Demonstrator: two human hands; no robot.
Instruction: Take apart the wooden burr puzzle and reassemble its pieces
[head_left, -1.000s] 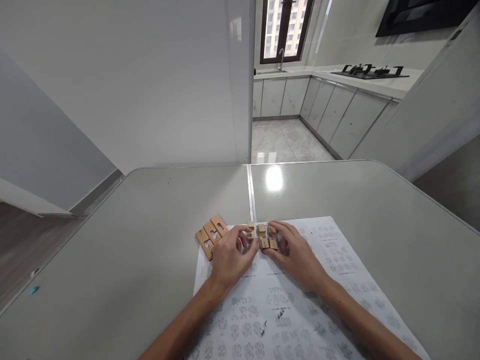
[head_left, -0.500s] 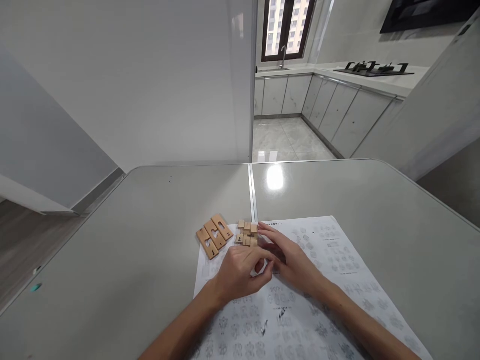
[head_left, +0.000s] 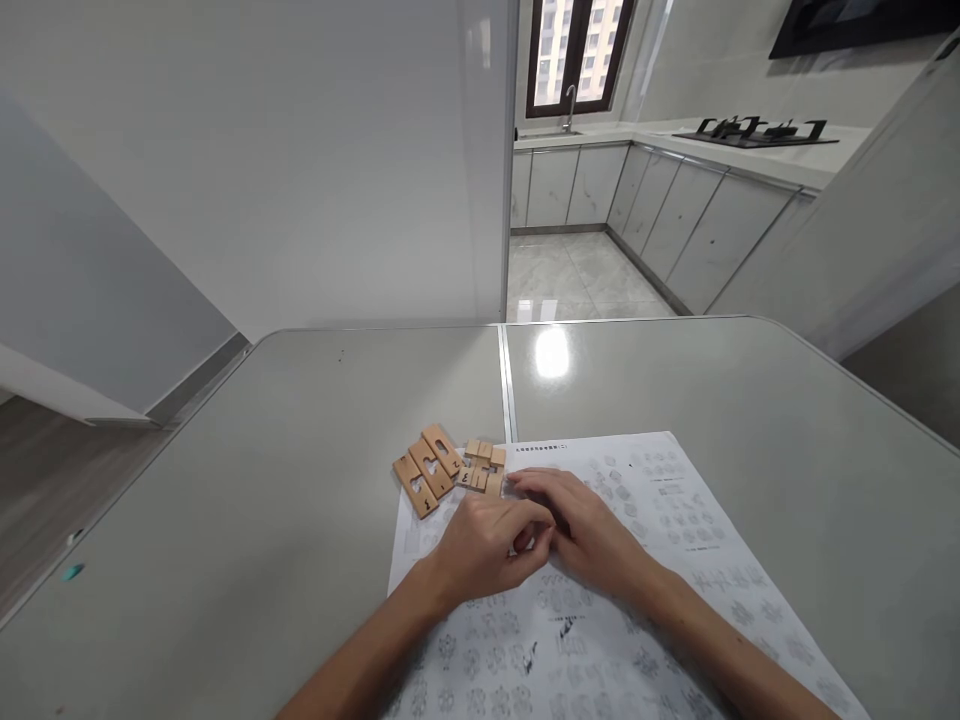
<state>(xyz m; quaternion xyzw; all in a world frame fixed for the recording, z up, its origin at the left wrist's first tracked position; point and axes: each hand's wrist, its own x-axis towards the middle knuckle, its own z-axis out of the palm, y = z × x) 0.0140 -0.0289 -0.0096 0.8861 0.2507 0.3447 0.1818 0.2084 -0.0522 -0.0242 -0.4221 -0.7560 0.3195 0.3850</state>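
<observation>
My left hand (head_left: 491,545) rests on the printed paper sheet (head_left: 570,640), fingers curled and thumb bent toward the index finger; no object shows in it. Its fingertips meet the side of my right hand (head_left: 581,515). That hand lies low over the sheet, fingers stretched forward and slightly bent, holding nothing visible. Just beyond its fingertips lies a small group of notched wooden puzzle pieces (head_left: 482,467), one marked 3. Left of these, three larger wooden pieces with cut-out slots (head_left: 427,470) lie side by side, numbered 2, 1 and 3. The two groups touch or nearly touch.
The grey table (head_left: 225,520) has a metal seam (head_left: 507,390) down its middle. A small teal object (head_left: 73,572) is near its left edge. Beyond stand a white partition (head_left: 337,170) and a kitchen with cabinets and a gas hob (head_left: 757,133).
The small wooden pieces have shifted left, up against the larger numbered ones. My right fingertips have moved slightly left and nearer to me. My left hand has hardly moved.
</observation>
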